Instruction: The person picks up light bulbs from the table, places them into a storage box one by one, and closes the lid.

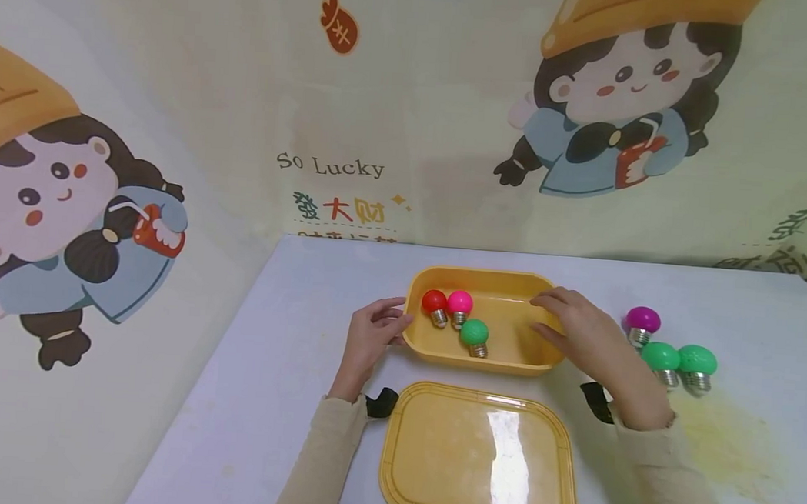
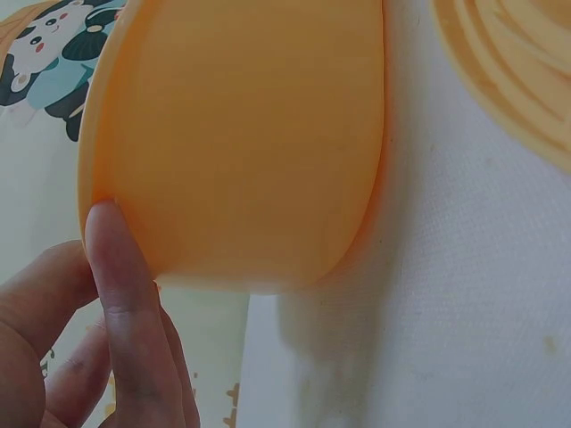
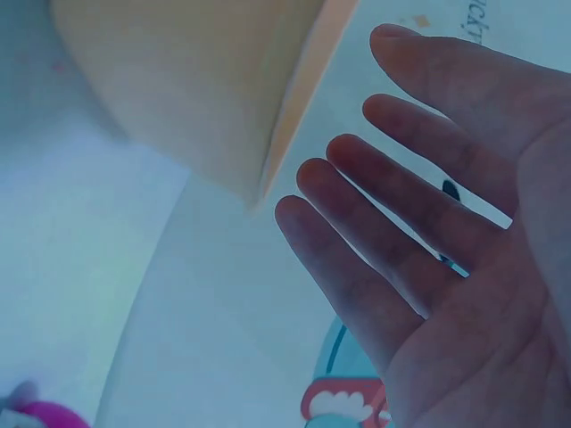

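A yellow plastic container (image 1: 508, 360) holds a red light bulb (image 1: 434, 302), a pink light bulb (image 1: 460, 302) and a green light bulb (image 1: 474, 333), all with silver screw bases, gathered toward its left side. My left hand (image 1: 369, 342) holds the container's left end, one fingertip (image 2: 105, 218) pressed to the outer wall just under the rim. Over the container's right end reaches my right hand (image 1: 589, 336). Its fingers (image 3: 401, 192) are extended and spread apart, and nothing lies in the palm in the right wrist view.
A flat yellow lid (image 1: 446, 463) lies on the white table (image 1: 283, 399), in front of the container. Right of my right hand are a purple bulb (image 1: 643, 320) and two green bulbs (image 1: 661, 356). A cartoon-printed cloth (image 1: 439, 131) hangs behind the table.
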Demonstrator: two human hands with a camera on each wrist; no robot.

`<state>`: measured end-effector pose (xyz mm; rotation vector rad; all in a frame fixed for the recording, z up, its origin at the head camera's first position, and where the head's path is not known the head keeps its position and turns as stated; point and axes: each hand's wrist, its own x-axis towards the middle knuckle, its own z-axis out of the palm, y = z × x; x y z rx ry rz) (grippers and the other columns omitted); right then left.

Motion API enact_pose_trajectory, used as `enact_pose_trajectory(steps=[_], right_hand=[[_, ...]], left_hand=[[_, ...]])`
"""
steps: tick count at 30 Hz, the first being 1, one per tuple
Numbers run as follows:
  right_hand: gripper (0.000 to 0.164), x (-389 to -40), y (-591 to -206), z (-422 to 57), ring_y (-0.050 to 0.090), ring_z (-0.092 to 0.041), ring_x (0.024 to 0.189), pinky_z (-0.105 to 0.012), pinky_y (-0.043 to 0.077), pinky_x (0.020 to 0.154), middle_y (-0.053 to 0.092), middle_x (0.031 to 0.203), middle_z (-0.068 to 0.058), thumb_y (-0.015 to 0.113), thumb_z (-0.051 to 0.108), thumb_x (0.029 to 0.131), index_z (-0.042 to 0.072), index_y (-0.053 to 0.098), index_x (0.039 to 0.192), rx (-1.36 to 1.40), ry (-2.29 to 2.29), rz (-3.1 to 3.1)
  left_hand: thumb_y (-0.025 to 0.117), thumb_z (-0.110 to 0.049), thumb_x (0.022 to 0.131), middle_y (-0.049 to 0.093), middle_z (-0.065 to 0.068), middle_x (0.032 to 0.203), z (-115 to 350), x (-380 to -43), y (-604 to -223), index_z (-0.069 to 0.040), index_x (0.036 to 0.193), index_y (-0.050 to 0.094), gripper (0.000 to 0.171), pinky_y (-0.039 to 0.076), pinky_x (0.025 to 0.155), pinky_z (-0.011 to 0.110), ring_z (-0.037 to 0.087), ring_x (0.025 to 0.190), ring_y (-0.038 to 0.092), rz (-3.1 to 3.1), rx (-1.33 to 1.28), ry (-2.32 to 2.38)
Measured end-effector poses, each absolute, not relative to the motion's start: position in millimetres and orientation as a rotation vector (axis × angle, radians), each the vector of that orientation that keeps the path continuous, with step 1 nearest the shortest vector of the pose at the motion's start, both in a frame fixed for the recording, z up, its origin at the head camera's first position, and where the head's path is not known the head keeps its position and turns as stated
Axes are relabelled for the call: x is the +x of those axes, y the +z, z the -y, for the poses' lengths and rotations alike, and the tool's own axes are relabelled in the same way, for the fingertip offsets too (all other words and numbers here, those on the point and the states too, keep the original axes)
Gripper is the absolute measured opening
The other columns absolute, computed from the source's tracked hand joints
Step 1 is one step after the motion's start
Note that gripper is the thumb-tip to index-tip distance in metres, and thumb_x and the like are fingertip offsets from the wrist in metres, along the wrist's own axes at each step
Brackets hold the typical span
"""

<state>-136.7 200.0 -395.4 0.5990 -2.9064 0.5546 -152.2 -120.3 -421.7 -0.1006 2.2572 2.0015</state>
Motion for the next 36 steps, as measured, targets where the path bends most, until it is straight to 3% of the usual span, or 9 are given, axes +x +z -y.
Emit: enact_pose_trajectory(steps=[5,13,20,28,36], right_hand=[[0.041,-135.1,-394.3,-210.1,0.058,-0.043,0.116,-0.059,0.051,0.095,0.062,0.122,-0.025,0.078,0.015,0.086,-0.003,0.065,0.121,0.554,0.552,2.928],[0.041,-134.5,-398.7,-229.3,0.057,-0.045,0.115,-0.061,0.051,0.093,0.062,0.121,-0.025,0.078,0.014,0.086,-0.004,0.065,0.119,0.540,0.547,2.904],[0.043,-133.2,-403.7,-243.6,0.056,-0.046,0.115,-0.063,0.051,0.091,0.061,0.122,-0.026,0.079,0.014,0.085,-0.005,0.063,0.120,0.508,0.534,2.891],[0.041,-132.9,-412.9,-259.0,0.058,-0.045,0.110,-0.063,0.051,0.088,0.062,0.117,-0.025,0.080,0.011,0.082,-0.005,0.064,0.117,0.502,0.542,2.825],[0.041,-133.4,-418.7,-272.7,0.054,-0.047,0.106,-0.065,0.047,0.090,0.061,0.114,-0.028,0.082,0.007,0.078,-0.008,0.065,0.112,0.492,0.520,2.766]], left_hand=[[0.072,-0.005,0.090,0.067,0.017,0.105,121.2,-151.9,-422.0,0.004,0.128,0.063,0.040,0.063,0.072,0.041,0.046,0.093,0.064,-2.266,-0.105,2.000],[0.072,-0.005,0.090,0.067,0.015,0.103,121.7,-153.0,-423.6,0.003,0.127,0.063,0.039,0.062,0.074,0.043,0.044,0.091,0.065,-2.267,-0.105,2.008],[0.073,-0.006,0.089,0.068,0.017,0.104,120.8,-153.5,-423.4,0.002,0.127,0.064,0.039,0.062,0.075,0.044,0.032,0.085,0.067,-2.266,-0.121,2.005],[0.072,-0.006,0.090,0.067,0.019,0.107,120.7,-152.7,-421.7,0.002,0.128,0.063,0.040,0.063,0.071,0.036,0.048,0.100,0.063,-2.239,-0.124,2.009],[0.072,-0.007,0.090,0.067,0.017,0.106,119.4,-151.3,-420.6,0.002,0.128,0.063,0.040,0.062,0.069,0.034,0.048,0.098,0.063,-2.255,-0.127,2.003]])
